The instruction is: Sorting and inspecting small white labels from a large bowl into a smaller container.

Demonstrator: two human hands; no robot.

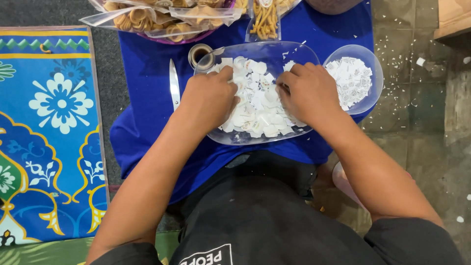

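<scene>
1. Far left: patterned mat [49, 132], blue with white flowers and yellow borders, lying on the floor beside the blue cloth [147, 98].
2. The blue cloth covers a low surface in front of the seated person; everything below rests on it.
3. Knife [174, 84], bare metal blade, lies flat on the cloth just left of the clear tray, pointing away from the person.
4. Small round roll of tape [200, 55] sits at the tray's upper left corner, touching or nearly touching its rim.
5. Left hand [211, 98]: palm down inside the clear oval tray [274, 51], fingers curled into the heap of small white packets [257, 110]. Whether it pinches a packet cannot be told; the fingertips are buried.
6. White packets fill the middle of the tray, between and under both hands.
7. Right hand [309, 93]: palm down at the tray's right side, fingers bent and pressed onto the packets. Grip not visible from above; cannot tell.
8. Clear round bowl [365, 59], just right of the tray and touching it, holds a pile of small white paper slips [351, 81].
9. Top edge: clear bags of ring-shaped and stick-shaped snacks [167, 19] beyond the tray.
10. Far right: grey tiled floor [427, 108], scattered with white paper scraps.
</scene>
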